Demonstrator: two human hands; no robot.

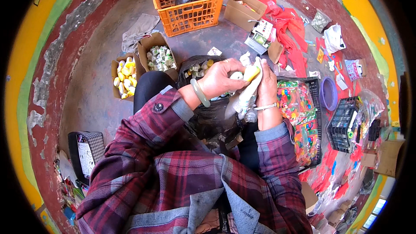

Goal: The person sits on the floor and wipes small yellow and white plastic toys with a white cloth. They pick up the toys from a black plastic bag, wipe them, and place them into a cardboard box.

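Note:
My left hand (219, 79), with a pale bangle at its wrist, pinches a small rounded yellow-and-white piece (251, 73) between thumb and fingers. Against that piece, my right hand (267, 86) grips a crumpled white cloth (248, 97), which hangs down between the hands. Both hands meet above an open black plastic bag (210, 119) between my knees. Inside the bag's mouth lie small white, green and yellow pieces (200, 69), partly hidden by my left hand.
Left of the bag, one cardboard box (139, 66) holds yellow-and-white pieces and another (151, 40) green-and-white ones. An orange crate (190, 16) stands ahead. On the right are a black tray (318, 125) of colourful packets, a purple basin (329, 93) and red cloth (291, 26).

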